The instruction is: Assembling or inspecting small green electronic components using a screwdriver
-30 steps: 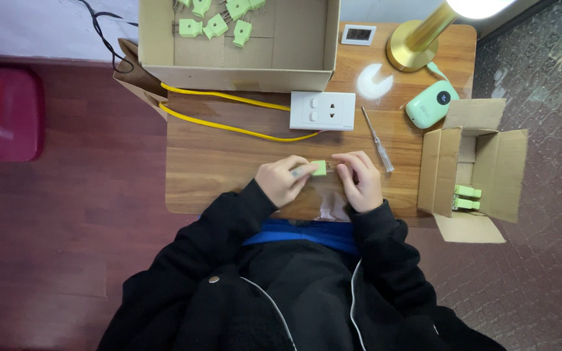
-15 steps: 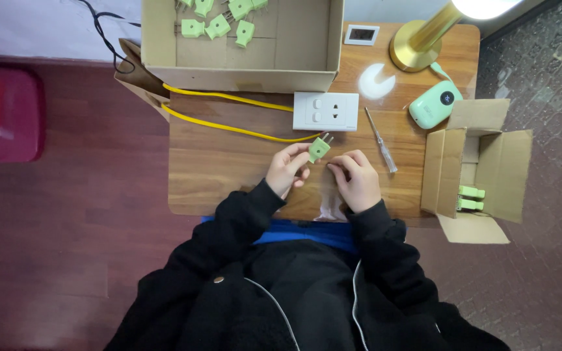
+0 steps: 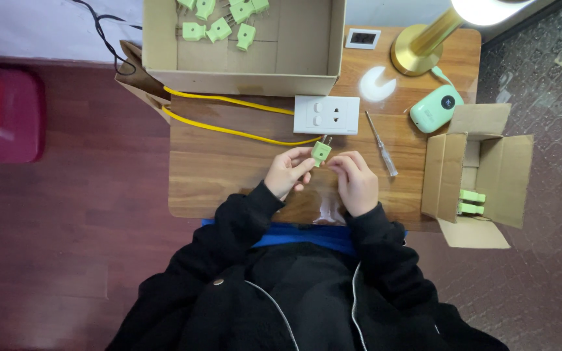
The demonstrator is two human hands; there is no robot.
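Our left hand (image 3: 285,173) pinches a small green plug (image 3: 321,153) at the fingertips, prongs aimed up at the white socket strip (image 3: 326,115) just beyond. A second ago both hands worked it low on the wooden table (image 3: 229,175) — now the plug has lifted and turned toward the outlet. Our right hand (image 3: 356,182) has let go and rests curled beside it, holding nothing we can see — near the screwdriver (image 3: 382,144).
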